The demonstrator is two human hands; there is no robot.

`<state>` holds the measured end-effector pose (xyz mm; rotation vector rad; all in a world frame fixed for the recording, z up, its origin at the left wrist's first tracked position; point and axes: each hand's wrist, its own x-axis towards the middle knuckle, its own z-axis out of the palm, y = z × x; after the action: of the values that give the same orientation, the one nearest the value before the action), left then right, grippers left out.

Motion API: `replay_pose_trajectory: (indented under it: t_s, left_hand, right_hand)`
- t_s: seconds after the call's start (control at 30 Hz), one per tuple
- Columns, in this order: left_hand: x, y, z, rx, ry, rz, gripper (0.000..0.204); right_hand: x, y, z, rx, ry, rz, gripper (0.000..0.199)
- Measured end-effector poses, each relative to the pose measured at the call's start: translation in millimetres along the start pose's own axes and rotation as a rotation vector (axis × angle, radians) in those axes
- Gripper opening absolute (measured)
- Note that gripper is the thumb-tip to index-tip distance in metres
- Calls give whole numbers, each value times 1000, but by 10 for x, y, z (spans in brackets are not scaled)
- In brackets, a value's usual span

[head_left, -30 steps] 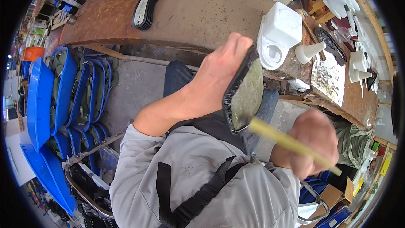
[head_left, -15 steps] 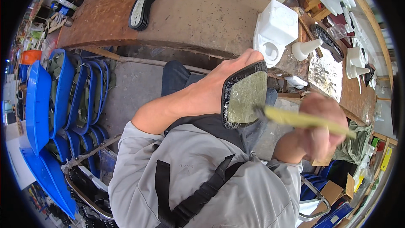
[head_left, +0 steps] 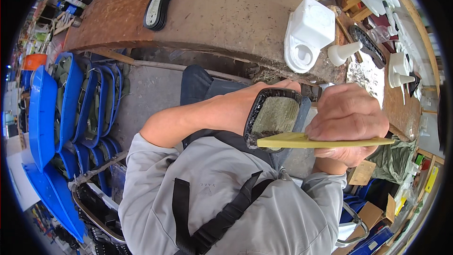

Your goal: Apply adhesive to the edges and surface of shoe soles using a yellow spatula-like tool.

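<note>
My left hand [head_left: 245, 95] grips a black shoe sole [head_left: 277, 115] from behind, and most of its fingers are hidden by the sole. The sole's greenish-grey inner face is tilted up toward me inside a raised black rim. My right hand [head_left: 351, 112] is closed around a flat yellow-handled tool [head_left: 302, 142], which looks like a brush. Its far end lies across the sole's near edge, and the working tip cannot be made out clearly.
A brown bench [head_left: 226, 14] runs ahead, bearing a stack of dark soles [head_left: 163, 4], a white plastic container [head_left: 311, 23], a white cone-shaped nozzle [head_left: 343, 53] and another black sole [head_left: 367, 47]. Blue trays [head_left: 45, 113] with green pieces stand left. Green cloth [head_left: 398, 160] hangs right.
My left hand has lowered the sole slightly and tilted it. My right hand has moved up and left, bringing the yellow tool from the sole's middle to its near edge.
</note>
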<state>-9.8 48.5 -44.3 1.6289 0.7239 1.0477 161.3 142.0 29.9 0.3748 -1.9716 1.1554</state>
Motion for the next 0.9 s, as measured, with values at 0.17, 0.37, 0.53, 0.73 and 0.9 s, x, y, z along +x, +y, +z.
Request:
replay_pose_trajectory:
  t_s: [0.17,0.37,0.53,0.73,0.9]
  left_hand:
    - [-29,-78,3,-27,-18,1,50]
    - [-81,-411,-9,-343,15,-173,66]
    - [-84,-487,-62,-157,5,-107,66]
    - [-116,-216,-36,-263,58,-112,68]
    - [-117,-242,-68,-225,75,-45,79]
  right_hand:
    - [52,-91,-45,47,139,83,21]
    - [-166,-143,283,-91,127,-185,10]
    - [-216,-234,246,-267,367,-68,13]
    - [-176,-287,272,-244,581,189,12]
    - [-201,-234,281,-66,152,-9,13]
